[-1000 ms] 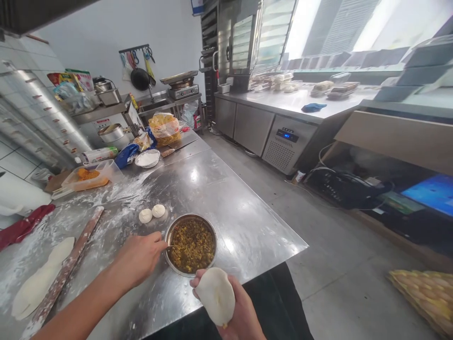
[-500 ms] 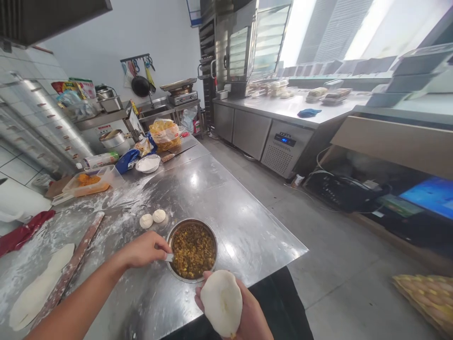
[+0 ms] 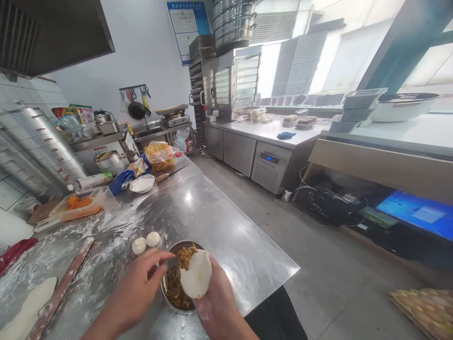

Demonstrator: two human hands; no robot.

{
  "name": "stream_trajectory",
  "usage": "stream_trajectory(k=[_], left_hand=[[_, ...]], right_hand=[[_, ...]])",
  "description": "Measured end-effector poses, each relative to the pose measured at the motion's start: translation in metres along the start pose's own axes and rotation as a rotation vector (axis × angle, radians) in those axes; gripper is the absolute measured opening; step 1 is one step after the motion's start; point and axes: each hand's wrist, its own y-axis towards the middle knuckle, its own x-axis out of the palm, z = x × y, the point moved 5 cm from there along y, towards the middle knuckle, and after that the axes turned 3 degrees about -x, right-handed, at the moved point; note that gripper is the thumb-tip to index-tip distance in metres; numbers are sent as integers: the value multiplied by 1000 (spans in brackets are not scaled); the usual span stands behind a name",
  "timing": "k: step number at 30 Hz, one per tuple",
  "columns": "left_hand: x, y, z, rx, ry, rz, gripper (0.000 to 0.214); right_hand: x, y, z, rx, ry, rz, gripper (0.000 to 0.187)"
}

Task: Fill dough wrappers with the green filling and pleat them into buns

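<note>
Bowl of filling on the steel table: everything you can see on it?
A round, shiny stainless steel bowl sits on the steel worktable, close to its near edge. It holds a crumbly yellow-green filling. Much of it is hidden behind a dough round in the right hand, which has filling heaped on it; whether the dough touches the rim is unclear. The left hand holds a small flat spatula reaching toward the bowl.

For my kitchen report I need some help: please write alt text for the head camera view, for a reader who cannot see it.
Over a steel bowl of filling, a person's left hand holds a small blade beside filling heaped on a dough round in the right hand. Two dough balls and a rolling pin lie on the floured steel table.
</note>
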Motion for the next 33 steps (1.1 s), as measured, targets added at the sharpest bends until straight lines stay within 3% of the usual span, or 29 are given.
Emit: stream_trajectory(k=[4, 7, 12, 15, 19, 24, 26, 30, 33], left_hand=[[46, -36, 8, 342, 294, 434, 54], [72, -58, -1, 457, 487, 550, 61], [64, -66, -6, 428, 602, 501, 68], [56, -62, -2, 487, 623, 485, 67], [60, -56, -3, 548, 641, 432, 66], [58, -53, 1, 505, 598, 396, 68], [46, -47, 2, 401, 593, 360, 61], [16, -19, -14, 14, 732, 192, 43], [11, 8, -25, -80, 807, 36, 44]], right_hand=[[14, -4, 7, 116, 88, -35, 31], [6, -10, 3, 130, 60, 7, 41], [-11, -12, 5, 127, 17, 41, 50], [-12, -10, 7, 121, 2, 14, 58], [-13, -8, 7, 157, 26, 8, 69], [-16, -3, -2, 168, 41, 39, 60], [-19, -2, -11, 169, 43, 68, 51], [-24, -4, -39, 127, 39, 100, 39], [-30, -12, -56, 93, 73, 152, 31]])
